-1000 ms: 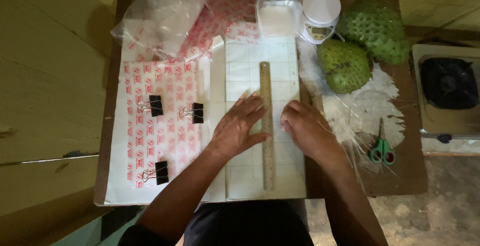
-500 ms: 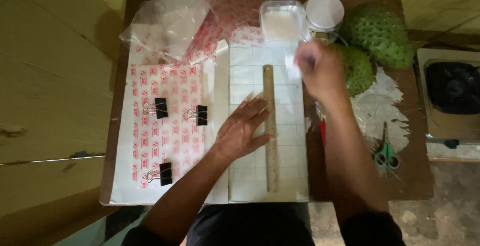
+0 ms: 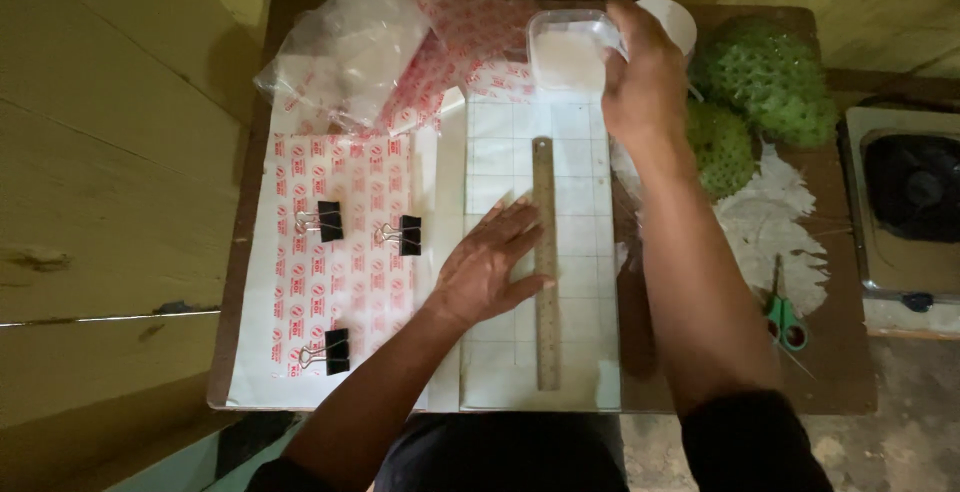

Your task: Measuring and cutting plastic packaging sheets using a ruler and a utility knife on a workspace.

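Brown wood fills the frame: my work table [image 3: 850, 372], crowded from edge to edge. On its left half lies a white sheet printed with red marks [image 3: 340, 252], pinned flat by three black binder clips [image 3: 330, 220]. Beside it sits a pale gridded sheet [image 3: 580, 202], and along its middle runs a long metal ruler [image 3: 546, 262]. My left hand [image 3: 490, 267] lies spread and flat on the grid, fingertips touching the ruler's left edge, pinning both in place. My right hand [image 3: 645, 77] is stretched to the far end of the table, fingers curled over the rim of a clear plastic tub [image 3: 570, 52] holding something white; whether I grip it or only touch it I cannot tell. Right of that arm lie two knobbly green fruits [image 3: 770, 82] on torn white paper, and nearer me green-handled scissors [image 3: 785, 317]. I judge this a measuring or marking step, paused while I fetch from the tub. The next move calls for keeping the ruler unmoved under my left palm.
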